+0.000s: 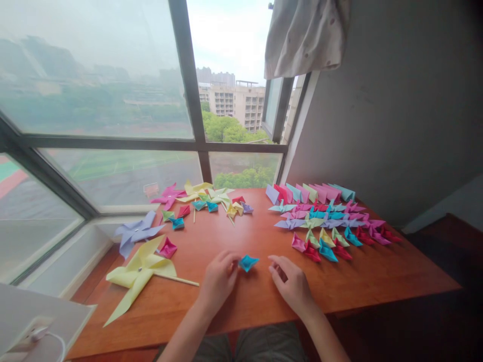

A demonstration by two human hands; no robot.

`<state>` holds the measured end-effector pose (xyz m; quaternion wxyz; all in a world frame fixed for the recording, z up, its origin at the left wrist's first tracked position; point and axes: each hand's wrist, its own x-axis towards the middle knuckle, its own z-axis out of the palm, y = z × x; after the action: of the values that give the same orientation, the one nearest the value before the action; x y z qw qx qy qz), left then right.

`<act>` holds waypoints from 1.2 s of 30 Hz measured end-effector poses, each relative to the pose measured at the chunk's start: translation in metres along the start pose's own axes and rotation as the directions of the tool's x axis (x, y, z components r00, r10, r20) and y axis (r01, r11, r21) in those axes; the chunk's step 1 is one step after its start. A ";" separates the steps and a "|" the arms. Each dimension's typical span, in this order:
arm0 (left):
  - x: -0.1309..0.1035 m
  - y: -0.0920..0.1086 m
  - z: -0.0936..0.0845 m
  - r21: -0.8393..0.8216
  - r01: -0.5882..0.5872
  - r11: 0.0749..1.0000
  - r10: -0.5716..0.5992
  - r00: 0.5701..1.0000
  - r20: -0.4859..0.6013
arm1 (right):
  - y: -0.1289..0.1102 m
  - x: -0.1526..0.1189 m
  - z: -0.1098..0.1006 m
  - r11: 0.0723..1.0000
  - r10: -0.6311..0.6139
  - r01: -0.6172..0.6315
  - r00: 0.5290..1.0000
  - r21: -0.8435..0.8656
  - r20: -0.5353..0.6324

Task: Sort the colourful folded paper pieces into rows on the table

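A small blue folded paper boat [248, 263] is in front of me, near the middle of the wooden table [234, 301]. At its left tip are the bent fingers of my left hand [221, 276], closed on that end; the thumb's contact is partly hidden. My right hand [290, 281] is a short way to the right of the boat, not touching it. Its fingers are loosely curled, thumb and index apart, with nothing between them. Both forearms come in over the table's front edge.
Rows of folded paper boats [327, 250], cranes [320, 213] and upright folded pieces [313, 193] stand at right. Pinwheels, including a yellow one [141, 269] with a stick and a lavender one [138, 231], lie left among loose boats [168, 247]. Windows [121, 171] border the table.
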<state>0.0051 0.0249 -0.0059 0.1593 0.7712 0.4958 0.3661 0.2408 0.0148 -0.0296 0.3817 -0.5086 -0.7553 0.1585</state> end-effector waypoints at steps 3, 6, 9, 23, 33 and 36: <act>-0.008 0.010 0.008 0.038 -0.079 0.996 0.073 0.989 0.128 | -0.008 0.000 -0.002 0.996 -0.082 0.084 0.995 -0.035 0.050; -0.009 0.010 0.009 0.084 -0.121 0.989 0.106 0.981 0.165 | -0.014 -0.001 -0.004 0.983 -0.153 0.161 0.984 -0.085 0.089; -0.008 0.009 0.008 0.126 -0.147 0.981 0.128 0.981 0.146 | -0.016 -0.001 -0.005 0.982 -0.169 0.174 0.983 -0.073 0.070; -0.017 0.002 0.003 0.336 -0.219 0.916 0.203 0.976 0.084 | -0.008 -0.004 -0.008 0.992 -0.127 0.123 0.981 -0.037 -0.147; -0.049 0.002 -0.020 0.435 -0.377 0.818 0.385 0.920 0.073 | 0.080 -0.032 -0.134 0.914 -0.033 -0.191 0.844 -0.358 -0.536; -0.045 0.005 -0.020 0.435 -0.398 0.808 0.415 0.908 0.061 | 0.118 -0.044 -0.163 0.845 -0.010 -0.312 0.803 -0.435 -0.595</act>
<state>-0.0170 -0.0196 -0.0081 -0.1092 0.8680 0.3916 0.2851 0.4454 0.0024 -0.0144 0.4278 -0.6757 -0.5731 -0.1785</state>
